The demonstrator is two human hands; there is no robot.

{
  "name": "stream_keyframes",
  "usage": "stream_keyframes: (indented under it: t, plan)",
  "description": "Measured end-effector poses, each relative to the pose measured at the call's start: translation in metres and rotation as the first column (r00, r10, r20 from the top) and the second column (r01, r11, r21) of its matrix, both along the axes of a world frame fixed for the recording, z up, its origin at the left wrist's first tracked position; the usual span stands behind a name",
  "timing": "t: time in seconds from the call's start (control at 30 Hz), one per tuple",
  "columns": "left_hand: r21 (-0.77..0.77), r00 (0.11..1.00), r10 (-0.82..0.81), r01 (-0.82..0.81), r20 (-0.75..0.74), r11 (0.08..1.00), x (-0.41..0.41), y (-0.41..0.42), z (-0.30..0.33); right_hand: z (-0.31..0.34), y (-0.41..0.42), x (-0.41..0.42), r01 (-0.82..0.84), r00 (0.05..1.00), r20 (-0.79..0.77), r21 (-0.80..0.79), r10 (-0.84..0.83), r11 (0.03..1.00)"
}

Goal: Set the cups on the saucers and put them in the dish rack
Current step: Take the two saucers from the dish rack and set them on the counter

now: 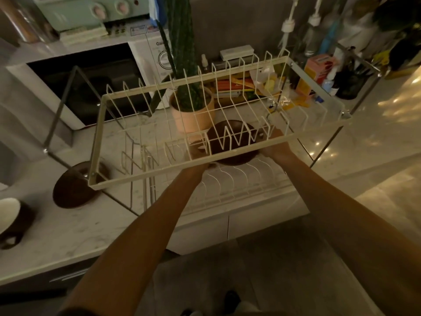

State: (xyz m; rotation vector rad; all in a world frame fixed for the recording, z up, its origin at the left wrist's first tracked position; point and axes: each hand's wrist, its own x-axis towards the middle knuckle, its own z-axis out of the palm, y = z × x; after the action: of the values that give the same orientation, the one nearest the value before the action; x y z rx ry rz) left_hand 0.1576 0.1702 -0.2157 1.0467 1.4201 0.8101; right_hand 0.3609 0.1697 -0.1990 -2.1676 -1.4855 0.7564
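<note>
Both my hands hold a dark brown saucer under the upper tier of the cream wire dish rack, above the lower tier's wires. My right hand grips its right edge. My left hand is at its left edge, mostly hidden by the rack's frame. A dark rounded shape sits on the saucer behind the wires; I cannot tell whether it is a cup. A second brown saucer lies on the counter left of the rack. A brown cup with a white inside lies tilted at the far left.
A pink plant pot stands behind the rack. A white microwave sits at the back left with a green appliance on top. Boxes and bottles crowd a wire shelf at the back right. The marble counter edge runs below my arms.
</note>
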Motion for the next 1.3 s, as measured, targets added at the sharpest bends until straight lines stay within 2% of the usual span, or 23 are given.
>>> stream_keyframes:
  t: [0.07,0.17,0.23,0.37,0.6,0.87,1.07,1.3]
  plan:
    - [0.035,0.997,0.080,-0.081,0.021,0.996,0.002,-0.004,0.009,-0.001,0.001,-0.006,-0.008,1.000,0.017,0.069,0.006,0.998]
    - [0.027,0.996,0.088,-0.087,-0.031,0.996,-0.004,-0.015,0.016,0.003,-0.011,-0.018,0.001,1.000,0.021,0.160,-0.004,0.987]
    - [-0.005,0.993,0.093,-0.094,-0.075,0.996,-0.015,-0.022,0.015,0.002,-0.022,-0.025,-0.017,1.000,0.028,0.165,0.013,0.986]
    - [0.015,0.992,0.063,-0.062,-0.112,0.998,-0.032,-0.046,0.016,0.005,-0.045,-0.037,-0.002,1.000,-0.007,0.088,0.003,0.996]
    - [0.024,0.995,-0.037,0.039,-0.090,0.999,-0.066,-0.108,0.021,0.013,-0.096,-0.061,-0.034,0.999,0.042,0.036,0.032,0.999]
    - [0.018,0.991,-0.060,0.062,-0.117,0.998,-0.113,-0.161,0.019,0.018,-0.137,-0.092,-0.094,0.978,-0.195,-0.110,0.071,0.990]
    - [-0.022,0.983,-0.110,0.108,-0.147,0.994,-0.154,-0.193,0.015,0.015,-0.151,-0.120,-0.254,0.953,-0.238,-0.299,0.186,0.920]
    - [-0.104,0.974,-0.112,0.093,-0.199,0.990,-0.199,-0.218,0.015,0.012,-0.159,-0.158,-0.410,0.895,-0.340,-0.371,0.289,0.833]
